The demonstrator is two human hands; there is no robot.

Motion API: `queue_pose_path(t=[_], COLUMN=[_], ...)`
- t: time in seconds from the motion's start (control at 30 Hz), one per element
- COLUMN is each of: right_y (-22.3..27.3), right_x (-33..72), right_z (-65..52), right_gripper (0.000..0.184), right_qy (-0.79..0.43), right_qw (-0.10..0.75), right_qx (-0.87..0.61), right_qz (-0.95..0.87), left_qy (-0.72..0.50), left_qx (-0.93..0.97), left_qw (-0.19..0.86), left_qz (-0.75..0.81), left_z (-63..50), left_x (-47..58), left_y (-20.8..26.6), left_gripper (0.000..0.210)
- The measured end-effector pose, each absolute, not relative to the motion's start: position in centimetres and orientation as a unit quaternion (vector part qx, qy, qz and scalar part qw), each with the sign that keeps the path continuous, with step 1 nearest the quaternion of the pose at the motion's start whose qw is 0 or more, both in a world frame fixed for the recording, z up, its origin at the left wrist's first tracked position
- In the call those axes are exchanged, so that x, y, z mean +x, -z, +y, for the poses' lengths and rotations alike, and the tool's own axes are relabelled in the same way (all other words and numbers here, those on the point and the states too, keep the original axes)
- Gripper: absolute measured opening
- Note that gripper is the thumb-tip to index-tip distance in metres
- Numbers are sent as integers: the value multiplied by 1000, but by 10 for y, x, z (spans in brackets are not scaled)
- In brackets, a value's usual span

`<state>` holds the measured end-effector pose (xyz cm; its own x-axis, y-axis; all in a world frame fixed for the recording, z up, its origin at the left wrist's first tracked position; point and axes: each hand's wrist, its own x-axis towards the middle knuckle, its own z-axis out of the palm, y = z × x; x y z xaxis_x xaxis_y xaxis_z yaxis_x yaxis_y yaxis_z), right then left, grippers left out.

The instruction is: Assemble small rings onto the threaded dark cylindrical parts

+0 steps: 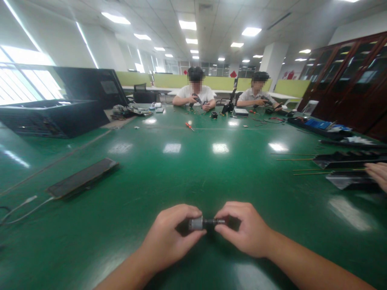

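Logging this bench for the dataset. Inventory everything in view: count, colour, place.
table: 1, green, centre
part: 1, grey and dark, between the hands
flat device: 1, dark, left
cables: at least two, white, beside it
box: 1, black, far left
screwdriver: 1, red-orange, far middle
rods: about four, yellowish, right
trays: several, black, right
far clutter: uncountable, mixed, far side
partitions: several, yellow-green, background
cabinet: 1, red-brown, right
lights: many, white, ceiling
co-workers: 2, pale tops, far side
another person's hand: 1, bare, right edge
left hand: 1, bare, fingers on grey end
right hand: 1, bare, fingers on thin end
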<state>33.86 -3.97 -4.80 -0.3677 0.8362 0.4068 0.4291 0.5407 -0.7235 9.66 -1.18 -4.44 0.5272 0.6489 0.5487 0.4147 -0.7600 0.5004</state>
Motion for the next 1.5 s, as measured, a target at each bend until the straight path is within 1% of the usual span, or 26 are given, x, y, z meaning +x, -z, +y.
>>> queue_pose_path(t=[0.47, 0.93, 1.5], right_y=[46, 47, 47], right_x=[338, 340, 342], right_z=[-40, -38, -37], right_gripper=[4, 4, 4], right_qy=[-258, -248, -237], right_qw=[402, 414, 421], right_qx=[-410, -425, -422], right_qz=[-777, -766, -767], left_qy=[-378, -393, -390], left_qx=[860, 856, 857], left_qw=[153, 126, 132], left_qz=[307, 311, 311], left_z=[-10, -7, -6], left_x=[96, 92, 92], left_y=[44, 44, 42], left_gripper=[27, 29, 30])
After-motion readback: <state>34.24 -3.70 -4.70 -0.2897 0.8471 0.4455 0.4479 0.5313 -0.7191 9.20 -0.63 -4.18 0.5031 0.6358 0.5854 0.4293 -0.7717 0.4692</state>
